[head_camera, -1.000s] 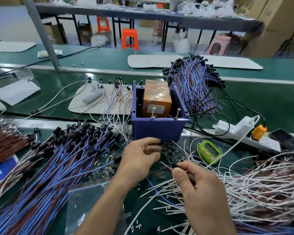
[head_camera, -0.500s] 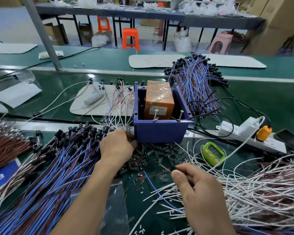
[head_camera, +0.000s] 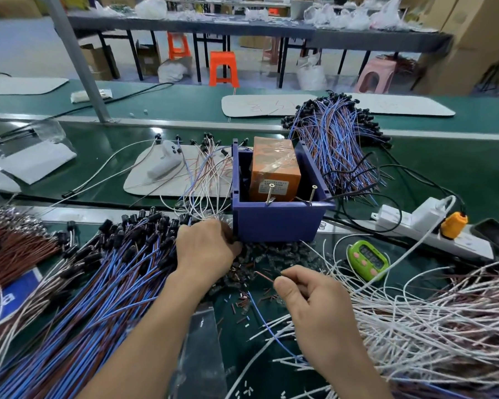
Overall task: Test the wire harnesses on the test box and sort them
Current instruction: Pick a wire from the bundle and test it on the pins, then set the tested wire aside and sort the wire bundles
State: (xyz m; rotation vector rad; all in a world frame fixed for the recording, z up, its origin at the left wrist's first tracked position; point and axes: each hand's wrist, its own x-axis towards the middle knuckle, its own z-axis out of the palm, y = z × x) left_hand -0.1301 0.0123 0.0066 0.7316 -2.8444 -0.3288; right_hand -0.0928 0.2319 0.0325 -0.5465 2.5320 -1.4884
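- Blue bin [head_camera: 274,226], frame centre: holds orange box [head_camera: 274,171]; two screws [head_camera: 270,192] at front rim.
- Left hand [head_camera: 205,249]: fingers hidden, grasp cannot be told.
- Right hand [head_camera: 314,300]: pinches thin wire [head_camera: 264,276].

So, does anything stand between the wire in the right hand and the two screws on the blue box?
Nothing visible blocks it. Only loose black parts lie low between the wire and the screws; the left hand is off to the side.

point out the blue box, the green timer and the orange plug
blue box [head_camera: 274,226], head view, bare front wall
green timer [head_camera: 366,259], head view, middle of its face
orange plug [head_camera: 453,224], head view, side of its body
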